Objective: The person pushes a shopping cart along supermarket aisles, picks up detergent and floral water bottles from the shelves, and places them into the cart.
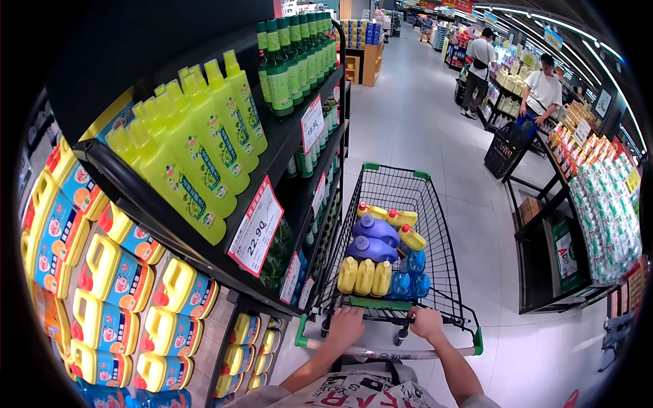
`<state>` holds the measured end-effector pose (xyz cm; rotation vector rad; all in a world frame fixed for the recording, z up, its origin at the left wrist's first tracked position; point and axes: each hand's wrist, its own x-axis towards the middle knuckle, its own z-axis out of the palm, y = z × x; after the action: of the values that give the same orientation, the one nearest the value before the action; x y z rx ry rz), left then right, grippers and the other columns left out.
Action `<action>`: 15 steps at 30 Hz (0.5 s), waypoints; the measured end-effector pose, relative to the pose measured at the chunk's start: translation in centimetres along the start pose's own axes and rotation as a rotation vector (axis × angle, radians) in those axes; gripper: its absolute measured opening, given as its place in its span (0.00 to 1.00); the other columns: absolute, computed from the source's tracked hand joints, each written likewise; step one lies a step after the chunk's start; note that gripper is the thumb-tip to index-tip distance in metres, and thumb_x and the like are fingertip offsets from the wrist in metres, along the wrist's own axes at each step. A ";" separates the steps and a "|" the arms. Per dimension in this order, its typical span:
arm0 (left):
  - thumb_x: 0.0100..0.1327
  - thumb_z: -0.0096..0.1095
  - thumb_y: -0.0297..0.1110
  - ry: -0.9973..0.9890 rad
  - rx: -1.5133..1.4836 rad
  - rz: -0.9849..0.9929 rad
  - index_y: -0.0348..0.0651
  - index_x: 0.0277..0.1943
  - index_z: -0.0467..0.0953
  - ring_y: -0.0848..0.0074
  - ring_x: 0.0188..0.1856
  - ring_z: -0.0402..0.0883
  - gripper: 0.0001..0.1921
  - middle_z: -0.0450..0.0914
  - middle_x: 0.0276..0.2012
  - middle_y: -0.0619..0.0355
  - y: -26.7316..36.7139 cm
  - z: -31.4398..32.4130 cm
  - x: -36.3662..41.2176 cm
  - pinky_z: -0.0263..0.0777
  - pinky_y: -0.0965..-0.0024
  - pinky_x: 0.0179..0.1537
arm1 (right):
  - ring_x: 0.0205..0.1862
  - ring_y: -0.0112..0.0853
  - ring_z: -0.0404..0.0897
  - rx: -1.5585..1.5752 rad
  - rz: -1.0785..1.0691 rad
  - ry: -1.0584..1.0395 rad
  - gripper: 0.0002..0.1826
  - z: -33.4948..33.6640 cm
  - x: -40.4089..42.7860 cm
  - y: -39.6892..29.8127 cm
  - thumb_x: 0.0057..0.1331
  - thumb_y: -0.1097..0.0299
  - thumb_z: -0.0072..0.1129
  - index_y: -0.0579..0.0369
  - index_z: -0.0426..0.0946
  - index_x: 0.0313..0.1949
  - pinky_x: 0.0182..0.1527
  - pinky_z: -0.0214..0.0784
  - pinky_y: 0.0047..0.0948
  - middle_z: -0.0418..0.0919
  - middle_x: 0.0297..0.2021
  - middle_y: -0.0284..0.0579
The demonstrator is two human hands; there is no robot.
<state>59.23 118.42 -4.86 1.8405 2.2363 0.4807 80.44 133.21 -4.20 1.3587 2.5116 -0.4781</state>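
Note:
A wire shopping cart point(449, 239) stands before me, with green corner pieces and a pale handlebar point(367, 352). My left hand point(348, 323) curls over the cart's near rear edge, left of its green strip point(382, 304). On the right end of that edge, my right hand point(427, 321) has its fingers bent around the frame. Both forearms pass over the handlebar. Inside the basket lie two purple jugs point(375, 249), three yellow bottles with red caps point(412, 237), three plain yellow bottles point(364, 277) and several blue bottles point(420, 284).
Close on the left is a black shelf point(285, 194) of yellow-green spray bottles point(199, 168) and green bottles point(280, 84). Yellow jugs point(120, 270) fill the lower left. A display table point(535, 191) stands right. Two people point(542, 92) are farther up the tiled aisle point(408, 112), one holding a black basket point(505, 153).

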 end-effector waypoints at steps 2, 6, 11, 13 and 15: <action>0.55 0.57 0.36 -0.017 0.006 -0.003 0.41 0.39 0.75 0.64 0.45 0.77 0.11 0.80 0.35 0.52 -0.4 0.0 1.6 0.65 0.61 0.48 | 0.33 0.42 0.81 -0.024 -0.010 -0.036 0.10 -0.8 1.7 0.2 0.50 0.64 0.61 0.34 0.81 0.34 0.37 0.74 0.41 0.81 0.29 0.45; 0.55 0.58 0.36 0.025 -0.023 -0.009 0.40 0.42 0.75 0.63 0.46 0.76 0.13 0.80 0.37 0.53 -0.4 -0.2 4.1 0.65 0.61 0.49 | 0.36 0.41 0.83 -0.065 -0.034 -0.030 0.15 -2.7 4.0 0.5 0.48 0.66 0.60 0.39 0.80 0.38 0.38 0.74 0.39 0.83 0.31 0.45; 0.55 0.59 0.36 0.057 -0.048 -0.012 0.40 0.44 0.75 0.63 0.47 0.76 0.14 0.80 0.38 0.53 -0.3 -1.0 7.8 0.64 0.61 0.49 | 0.34 0.42 0.83 -0.032 -0.066 -0.019 0.15 -3.9 7.7 1.8 0.47 0.66 0.59 0.40 0.80 0.38 0.37 0.74 0.40 0.82 0.29 0.46; 0.54 0.57 0.33 0.070 -0.039 -0.039 0.39 0.41 0.76 0.63 0.44 0.77 0.12 0.80 0.35 0.51 -0.6 -0.8 9.4 0.65 0.61 0.47 | 0.33 0.44 0.82 -0.061 -0.130 0.026 0.14 -4.4 9.6 2.1 0.47 0.67 0.58 0.41 0.80 0.37 0.36 0.73 0.41 0.82 0.28 0.48; 0.53 0.57 0.33 0.092 -0.033 -0.076 0.39 0.40 0.76 0.62 0.44 0.77 0.12 0.80 0.34 0.51 -1.1 -0.9 10.7 0.65 0.61 0.47 | 0.33 0.45 0.82 -0.042 -0.168 0.021 0.13 -5.1 10.8 2.1 0.48 0.67 0.57 0.42 0.81 0.35 0.36 0.73 0.41 0.82 0.28 0.48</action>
<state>55.79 128.60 -3.95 1.7434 2.3326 0.5961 76.15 144.54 -3.82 1.1487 2.6509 -0.4425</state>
